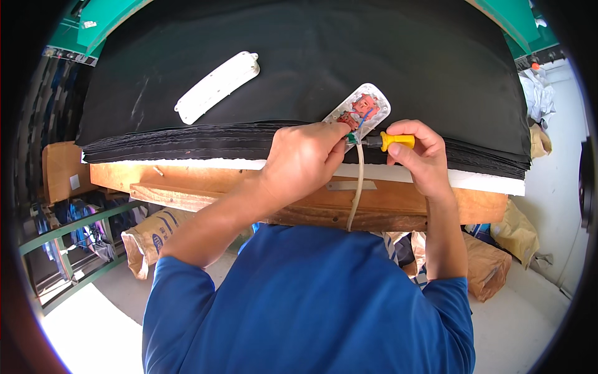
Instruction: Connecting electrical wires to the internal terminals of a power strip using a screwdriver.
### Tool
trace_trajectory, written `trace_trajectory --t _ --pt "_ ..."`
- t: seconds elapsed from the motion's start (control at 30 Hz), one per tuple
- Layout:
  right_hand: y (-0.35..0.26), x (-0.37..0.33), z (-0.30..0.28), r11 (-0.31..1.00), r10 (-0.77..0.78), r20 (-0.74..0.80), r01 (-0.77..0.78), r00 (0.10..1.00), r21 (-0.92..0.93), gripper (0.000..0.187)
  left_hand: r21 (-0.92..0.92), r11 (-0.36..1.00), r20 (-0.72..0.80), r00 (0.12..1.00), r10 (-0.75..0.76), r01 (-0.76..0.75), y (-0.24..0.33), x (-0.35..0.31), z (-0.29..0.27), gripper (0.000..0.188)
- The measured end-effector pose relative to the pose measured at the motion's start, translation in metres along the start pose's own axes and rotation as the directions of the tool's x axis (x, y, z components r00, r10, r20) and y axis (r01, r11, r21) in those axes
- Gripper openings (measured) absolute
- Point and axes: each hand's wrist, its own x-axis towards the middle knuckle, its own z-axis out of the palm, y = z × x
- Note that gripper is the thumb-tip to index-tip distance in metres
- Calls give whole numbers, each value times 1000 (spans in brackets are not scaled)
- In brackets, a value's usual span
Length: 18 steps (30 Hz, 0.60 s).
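Observation:
An opened white power strip (381, 98) lies at the front edge of the black sheets, its red inner parts and a blue wire exposed. My left hand (305, 153) is closed on its near end, fingertips by a small green part; the fingers partly hide the housing. In my right hand (423, 156) a screwdriver (398, 141) with a yellow handle is pinched, its shaft aimed left at that near end. Whether the tip touches a screw is hidden. From the strip a pale cable (359, 187) runs down towards my body. The white cover (217, 88) lies apart at the left.
A thick stack of black sheets (299, 68) covers the wooden table (473, 206). Green machine frames (109, 22) stand at the far corners. Below the table are brown paper sacks (489, 265) and a green rail (81, 221); a cardboard box (64, 171) is at the left.

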Motion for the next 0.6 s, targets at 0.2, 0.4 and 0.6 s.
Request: trace_trajectory --t 0.2,0.4,0.6 --pt "-4 -1 1 1000 6 7 -6 1000 -23 22 -11 997 14 997 -73 73 10 1 -3 22" --pt "-18 -3 -5 984 -65 9 65 998 -166 24 65 991 -26 993 114 -113 4 -1 4 22" --pt "-19 0 -12 944 -216 -202 151 955 -294 23 212 963 -94 977 191 -168 6 0 17 17"
